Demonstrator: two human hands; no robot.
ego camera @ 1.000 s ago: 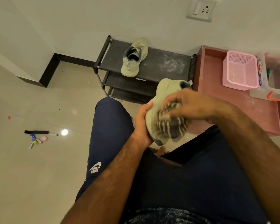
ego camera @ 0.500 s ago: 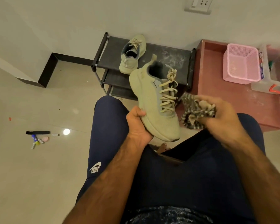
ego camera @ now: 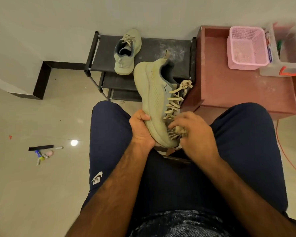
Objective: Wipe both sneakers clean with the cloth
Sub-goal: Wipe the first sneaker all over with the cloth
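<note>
A pale green sneaker [ego camera: 154, 100] is held above my lap, heel pointing away, laces to the right. My left hand [ego camera: 142, 130] grips its sole near the toe. My right hand [ego camera: 193, 132] holds a striped cloth [ego camera: 176, 132] bunched against the toe end, below the laces; most of the cloth is hidden under my fingers. The second pale green sneaker [ego camera: 126, 52] lies on the top shelf of a black shoe rack [ego camera: 161, 48] ahead of me.
A reddish wooden tray table [ego camera: 237, 89] stands to the right with a pink basket [ego camera: 246, 47] and a clear box [ego camera: 287, 53]. Small items [ego camera: 43, 151] lie on the tiled floor at left. An orange cord [ego camera: 287, 151] runs along the floor on the right.
My right hand brought the cloth from beside the sneaker back onto its toe. The sneaker has turned so its side faces up, laces to the right.
</note>
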